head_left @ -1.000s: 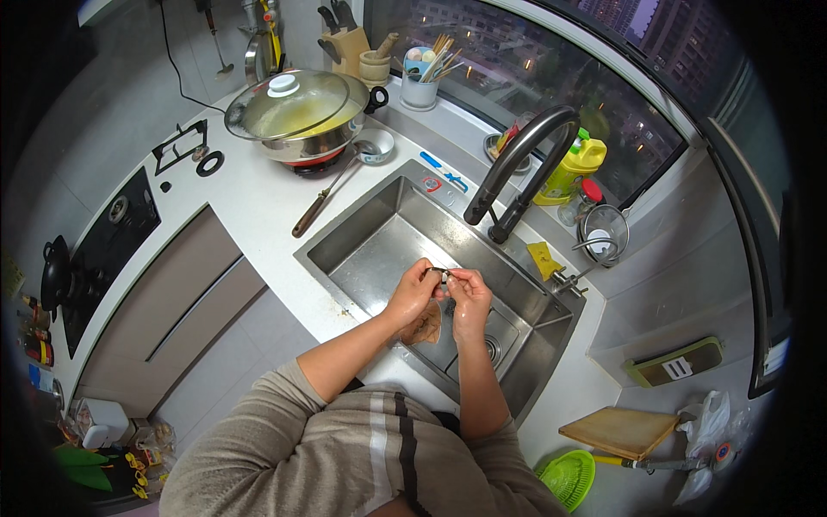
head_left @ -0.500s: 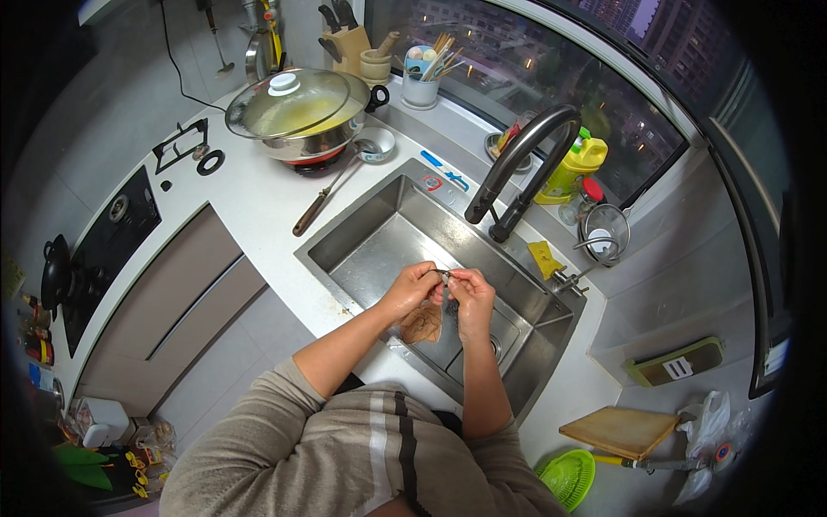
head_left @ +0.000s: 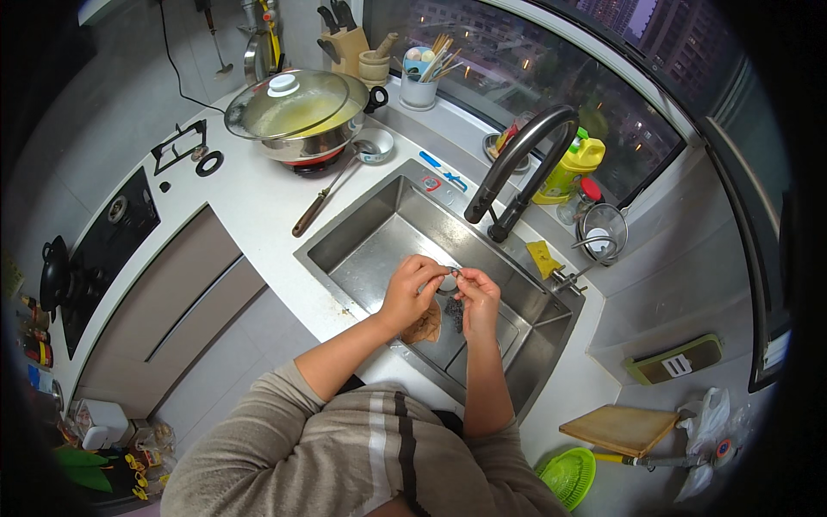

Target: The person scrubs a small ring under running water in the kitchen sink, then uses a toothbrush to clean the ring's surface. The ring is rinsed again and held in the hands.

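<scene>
Carefully now, look first at the meeting of the left hand (head_left: 407, 297) and the right hand (head_left: 481, 308): both pinches narrow, thumb to forefinger, with a small dark piece (head_left: 453, 271) held between the fingertips. Cannot tell what kind of piece, being so small and partly covered. To handle it well, probably best to pinch close to its ends, to press lightly rather than hard, and to turn it by short rolls of thumb against forefinger. Best, too, to hold both wrists low, for a safe landing inside after any slip. Just below the grip, beside the right hand, a dark clump (head_left: 455, 313); lower and toward the body, near the left hand, a brown crumpled piece (head_left: 423, 326). Wise to leave a little room above both. Beneath the grip and all around, the metal sink (head_left: 357, 258). Farther out, to the right and ahead, a yellow cloth (head_left: 543, 259); more nearly straight ahead, the dark faucet (head_left: 501, 171), well apart from the knuckles. Ahead and to the left, on the white counter (head_left: 258, 226), a ladle (head_left: 312, 213) with its head at a small bowl (head_left: 380, 148); beyond these, a lidded pot (head_left: 301, 148). Farthest off, past the faucet, a yellow bottle (head_left: 560, 183), then the window (head_left: 633, 129).
</scene>
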{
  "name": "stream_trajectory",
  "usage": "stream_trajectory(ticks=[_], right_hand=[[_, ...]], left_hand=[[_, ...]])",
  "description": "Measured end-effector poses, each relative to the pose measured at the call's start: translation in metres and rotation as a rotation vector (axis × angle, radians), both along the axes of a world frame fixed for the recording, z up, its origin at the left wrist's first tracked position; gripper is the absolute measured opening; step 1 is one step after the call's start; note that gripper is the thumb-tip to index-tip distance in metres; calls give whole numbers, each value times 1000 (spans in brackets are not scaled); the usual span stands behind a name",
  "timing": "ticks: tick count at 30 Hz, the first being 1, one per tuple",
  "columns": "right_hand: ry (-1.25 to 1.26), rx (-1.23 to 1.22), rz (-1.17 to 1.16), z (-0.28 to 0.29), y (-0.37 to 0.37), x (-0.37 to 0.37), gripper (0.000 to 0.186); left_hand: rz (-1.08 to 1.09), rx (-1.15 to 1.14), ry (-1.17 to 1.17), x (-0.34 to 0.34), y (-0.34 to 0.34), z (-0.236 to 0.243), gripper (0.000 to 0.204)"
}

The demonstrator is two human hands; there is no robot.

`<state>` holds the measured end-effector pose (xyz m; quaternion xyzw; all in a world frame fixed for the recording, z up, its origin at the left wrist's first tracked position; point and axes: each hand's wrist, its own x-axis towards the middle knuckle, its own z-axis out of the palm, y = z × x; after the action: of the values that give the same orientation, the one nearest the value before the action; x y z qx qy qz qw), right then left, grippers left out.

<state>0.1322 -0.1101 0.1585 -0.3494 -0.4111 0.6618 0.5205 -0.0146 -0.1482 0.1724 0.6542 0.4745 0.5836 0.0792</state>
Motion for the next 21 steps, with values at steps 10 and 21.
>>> stream_trajectory(ticks=[10, 21], right_hand=[[77, -18, 73, 1, -3, -3, 13], [13, 1, 69, 1, -6, -6, 10]], left_hand=[[-77, -36, -39, -3, -5, -2, 15], [-177, -152, -83, -5, -13, -18, 2]])
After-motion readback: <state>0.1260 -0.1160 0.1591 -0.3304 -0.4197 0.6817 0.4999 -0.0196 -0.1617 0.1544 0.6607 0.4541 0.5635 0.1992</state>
